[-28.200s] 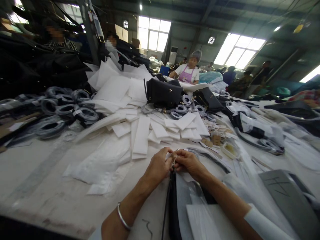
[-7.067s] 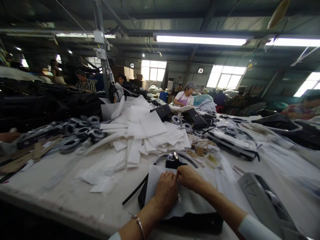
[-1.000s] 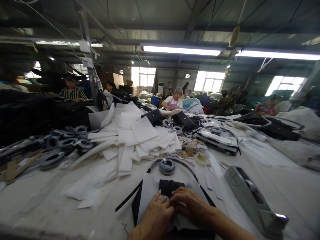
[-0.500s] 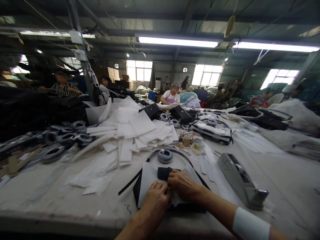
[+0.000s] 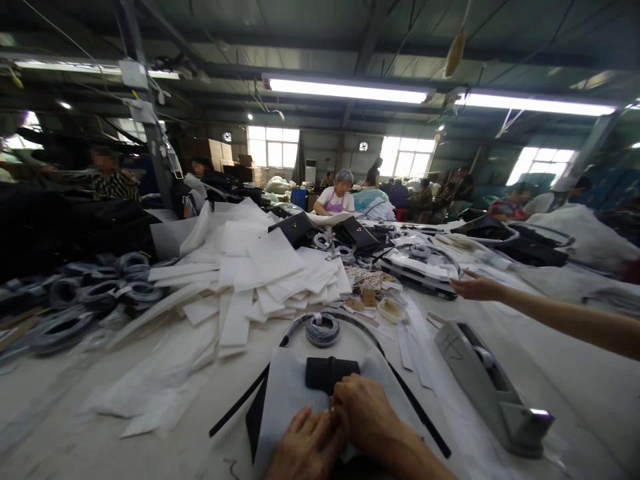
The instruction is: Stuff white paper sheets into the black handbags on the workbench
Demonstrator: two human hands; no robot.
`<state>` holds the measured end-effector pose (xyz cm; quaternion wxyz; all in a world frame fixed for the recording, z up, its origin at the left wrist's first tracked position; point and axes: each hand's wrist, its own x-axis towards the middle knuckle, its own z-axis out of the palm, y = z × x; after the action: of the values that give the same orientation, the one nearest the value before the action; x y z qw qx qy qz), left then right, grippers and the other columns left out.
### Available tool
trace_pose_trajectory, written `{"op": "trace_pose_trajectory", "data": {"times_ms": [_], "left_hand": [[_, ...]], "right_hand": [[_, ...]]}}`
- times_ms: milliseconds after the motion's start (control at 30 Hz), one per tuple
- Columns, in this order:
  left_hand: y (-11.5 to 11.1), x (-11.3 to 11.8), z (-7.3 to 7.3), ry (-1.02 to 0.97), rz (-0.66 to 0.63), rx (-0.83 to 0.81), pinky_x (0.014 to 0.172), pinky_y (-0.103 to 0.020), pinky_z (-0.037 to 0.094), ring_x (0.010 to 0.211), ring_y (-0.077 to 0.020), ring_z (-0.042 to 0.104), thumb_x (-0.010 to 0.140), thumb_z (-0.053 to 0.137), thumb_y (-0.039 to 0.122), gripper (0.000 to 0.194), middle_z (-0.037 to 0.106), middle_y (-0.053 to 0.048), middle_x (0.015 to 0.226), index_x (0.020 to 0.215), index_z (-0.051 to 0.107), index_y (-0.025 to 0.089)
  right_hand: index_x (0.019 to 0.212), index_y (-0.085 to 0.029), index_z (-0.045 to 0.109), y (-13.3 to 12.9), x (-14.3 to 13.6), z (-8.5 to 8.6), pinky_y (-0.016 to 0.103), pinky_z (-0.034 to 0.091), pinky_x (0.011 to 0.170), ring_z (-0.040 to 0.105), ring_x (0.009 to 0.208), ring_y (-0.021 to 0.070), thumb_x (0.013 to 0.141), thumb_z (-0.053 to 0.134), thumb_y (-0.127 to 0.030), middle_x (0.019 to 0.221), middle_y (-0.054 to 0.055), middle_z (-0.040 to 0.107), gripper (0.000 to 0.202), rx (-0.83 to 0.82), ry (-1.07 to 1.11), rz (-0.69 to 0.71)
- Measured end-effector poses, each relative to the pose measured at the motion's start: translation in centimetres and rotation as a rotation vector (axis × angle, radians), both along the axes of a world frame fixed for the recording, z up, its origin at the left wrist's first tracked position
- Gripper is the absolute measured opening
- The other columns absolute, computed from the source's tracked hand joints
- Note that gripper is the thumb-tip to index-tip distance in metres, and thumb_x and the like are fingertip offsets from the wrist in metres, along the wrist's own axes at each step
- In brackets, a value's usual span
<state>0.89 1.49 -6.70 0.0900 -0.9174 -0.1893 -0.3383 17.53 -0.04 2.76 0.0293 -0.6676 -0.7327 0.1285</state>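
A black bag [image 5: 256, 417] lies flat at the near table edge, covered by a white wrapping sheet [image 5: 287, 400]. A black flap [image 5: 330, 372] pokes out above the sheet, and a coiled grey strap [image 5: 321, 329] rests just beyond it. My left hand [image 5: 305, 448] and my right hand [image 5: 365, 419] meet on the sheet just below the flap. Their fingertips are pinched together on the sheet's edge. The bag's thin black strap [image 5: 237, 405] trails to the left.
A grey tape dispenser [image 5: 493, 387] stands to the right. Another person's hand [image 5: 475, 288] reaches in from the right. Behind are a heap of white sheets [image 5: 260, 267], coiled straps [image 5: 100, 293], small tags [image 5: 370, 293], black bags [image 5: 295, 230] and several seated workers.
My view has tipped and shifted, so my hands sit lower in the picture, still joined on the sheet. Another person's arm has come in from the right over the table.
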Motion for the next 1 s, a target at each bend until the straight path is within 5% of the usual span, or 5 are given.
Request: {"op": "trace_pose_trajectory", "data": {"times_ms": [200, 367, 467, 700, 1000], "left_hand": [[-0.3, 1.0, 0.6, -0.048, -0.008, 0.080, 0.095, -0.029, 0.050, 0.090, -0.0152, 0.064, 0.105, 0.038, 0.027, 0.028, 0.066, 0.001, 0.091, 0.115, 0.063, 0.021], [-0.7, 0.4, 1.2, -0.036, 0.004, 0.184, 0.100, -0.026, 0.048, 0.111, -0.0148, 0.061, 0.105, 0.034, 0.017, 0.034, 0.067, -0.001, 0.114, 0.115, 0.066, 0.019], [-0.5, -0.4, 1.1, 0.020, 0.005, 0.257, 0.105, -0.027, 0.046, 0.114, -0.0148, 0.061, 0.104, 0.040, 0.018, 0.030, 0.065, -0.001, 0.121, 0.121, 0.065, 0.021], [-0.2, 0.1, 1.0, -0.037, -0.012, 0.254, 0.122, -0.034, 0.026, 0.117, -0.0149, 0.061, 0.103, 0.043, 0.016, 0.027, 0.066, 0.001, 0.113, 0.109, 0.069, 0.021], [-1.2, 3.0, 0.2, -0.205, 0.161, 0.259, 0.122, -0.050, 0.019, 0.099, -0.0209, 0.069, 0.098, 0.052, 0.024, 0.018, 0.068, 0.003, 0.089, 0.111, 0.065, 0.025]], "right_hand": [[0.091, -0.012, 0.076, 0.7, -0.4, 0.0, 0.031, 0.049, 0.074, 0.068, 0.093, 0.0274, 0.087, 0.057, -0.011, 0.096, 0.015, 0.074, 0.020, -0.027, -0.064, 0.187], [0.105, -0.024, 0.075, -1.0, 3.5, -0.1, 0.024, 0.049, 0.087, 0.066, 0.095, 0.0167, 0.090, 0.058, -0.015, 0.100, 0.003, 0.074, 0.024, -0.004, 0.360, 0.248], [0.113, -0.025, 0.072, -2.1, 6.0, -0.8, 0.032, 0.045, 0.102, 0.062, 0.108, 0.0203, 0.088, 0.064, -0.019, 0.113, 0.005, 0.070, 0.027, 0.098, 0.394, 0.213], [0.090, -0.024, 0.080, -1.8, 10.1, -3.6, 0.041, 0.041, 0.109, 0.061, 0.117, 0.0252, 0.091, 0.066, -0.038, 0.108, 0.008, 0.074, 0.019, 0.045, 0.661, 0.188], [0.082, -0.026, 0.082, 1.5, 9.5, 1.3, 0.029, 0.046, 0.093, 0.065, 0.103, 0.0209, 0.070, 0.078, -0.017, 0.102, 0.003, 0.076, 0.016, -0.266, 0.490, 0.249]]}}
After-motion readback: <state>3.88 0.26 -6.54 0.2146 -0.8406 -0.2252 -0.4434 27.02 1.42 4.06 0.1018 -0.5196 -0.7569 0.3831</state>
